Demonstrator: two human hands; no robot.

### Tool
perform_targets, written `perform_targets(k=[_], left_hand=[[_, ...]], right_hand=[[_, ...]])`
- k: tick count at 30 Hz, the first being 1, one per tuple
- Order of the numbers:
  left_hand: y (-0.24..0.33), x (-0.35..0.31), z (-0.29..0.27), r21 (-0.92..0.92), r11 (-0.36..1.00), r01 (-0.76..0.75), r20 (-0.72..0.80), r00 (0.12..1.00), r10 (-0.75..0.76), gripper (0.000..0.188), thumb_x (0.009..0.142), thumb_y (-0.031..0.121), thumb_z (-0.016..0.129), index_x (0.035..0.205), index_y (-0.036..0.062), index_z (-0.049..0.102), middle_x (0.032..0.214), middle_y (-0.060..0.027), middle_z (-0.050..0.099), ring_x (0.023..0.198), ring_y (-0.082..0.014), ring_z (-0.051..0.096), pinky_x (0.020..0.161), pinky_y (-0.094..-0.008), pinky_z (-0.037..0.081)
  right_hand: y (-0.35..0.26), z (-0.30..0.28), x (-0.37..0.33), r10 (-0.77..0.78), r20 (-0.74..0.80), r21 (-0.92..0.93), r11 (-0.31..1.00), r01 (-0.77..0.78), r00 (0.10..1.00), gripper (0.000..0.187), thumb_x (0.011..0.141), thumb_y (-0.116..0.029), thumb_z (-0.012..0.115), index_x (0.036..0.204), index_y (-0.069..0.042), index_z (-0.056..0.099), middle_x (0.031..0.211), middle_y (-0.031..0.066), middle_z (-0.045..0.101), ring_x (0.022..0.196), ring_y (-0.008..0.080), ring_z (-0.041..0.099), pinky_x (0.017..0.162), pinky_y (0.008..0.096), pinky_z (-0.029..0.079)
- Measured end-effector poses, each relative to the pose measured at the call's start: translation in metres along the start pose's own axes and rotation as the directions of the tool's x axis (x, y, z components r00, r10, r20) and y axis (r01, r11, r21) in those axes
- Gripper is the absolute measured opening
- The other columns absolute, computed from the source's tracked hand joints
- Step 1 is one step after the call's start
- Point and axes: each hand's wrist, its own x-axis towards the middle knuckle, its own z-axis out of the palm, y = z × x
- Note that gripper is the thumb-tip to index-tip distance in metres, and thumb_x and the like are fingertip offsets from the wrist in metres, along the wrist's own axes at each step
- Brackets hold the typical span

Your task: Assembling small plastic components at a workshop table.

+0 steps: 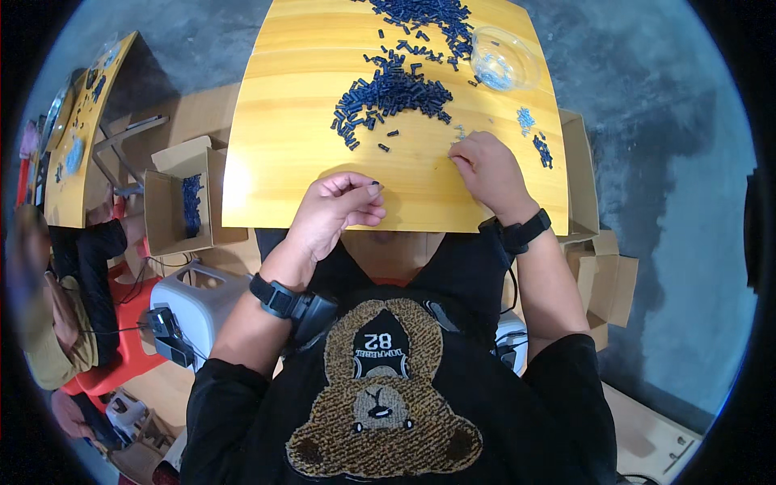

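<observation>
The left hand is pinching a small dark piece between thumb and forefinger over the near part of a yellow, wood-grained tabletop, while the right hand is curling its fingers narrowly beside some tiny translucent pieces; I cannot tell whether it is gripping one. Beyond them, a loose heap of stubby blue-black cylinders is lying near a round, clear bowl.

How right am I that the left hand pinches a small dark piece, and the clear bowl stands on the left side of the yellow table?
The bowl's side is wrong: in the head view, the clear bowl stands on the right side of the yellow table. The left hand does pinch a small dark piece.
</observation>
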Motion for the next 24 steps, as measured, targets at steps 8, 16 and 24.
perform_targets(k=[8, 16, 24], left_hand=[[-0.001, 0.0, -0.001, -0.026, 1.0, -0.009, 0.004, 1.0, 0.009, 0.009, 0.085, 0.008, 0.06, 0.091, 0.0017, 0.058, 0.08, -0.0088, 0.062, 0.069, -0.0158, 0.063, 0.06, -0.0251, 0.052], [-0.001, -0.002, -0.002, -0.009, 1.0, -0.017, 0.01, 1.0, 0.017, 0.01, 0.085, 0.008, 0.06, 0.092, 0.0013, 0.058, 0.08, -0.0084, 0.062, 0.069, -0.016, 0.062, 0.061, -0.0257, 0.052], [-0.004, -0.002, 0.001, 0.026, 0.999, -0.034, 0.023, 0.999, 0.034, 0.011, 0.085, 0.006, 0.059, 0.094, 0.0004, 0.058, 0.082, -0.0087, 0.062, 0.07, -0.016, 0.063, 0.062, -0.0254, 0.053]], right_hand=[[0.0, 0.005, 0.005, -0.016, 0.037, -0.014, 1.0, 0.016, 0.999, 0.007, 0.075, -0.007, 0.056, 0.075, -0.004, 0.063, 0.075, 0.0104, 0.057, 0.08, 0.0286, 0.055, 0.069, 0.038, 0.047], [-0.012, 0.006, 0.009, 0.022, 0.108, -0.023, 1.0, -0.02, 0.994, 0.006, 0.075, -0.007, 0.053, 0.072, -0.002, 0.056, 0.072, 0.0129, 0.055, 0.076, 0.0308, 0.054, 0.067, 0.04, 0.046], [-0.035, 0.0, 0.013, 0.115, 0.107, 0.249, 0.959, -0.138, 0.988, 0.004, 0.071, -0.004, 0.057, 0.07, -0.002, 0.054, 0.065, 0.0112, 0.056, 0.059, 0.0243, 0.055, 0.057, 0.0318, 0.046]])
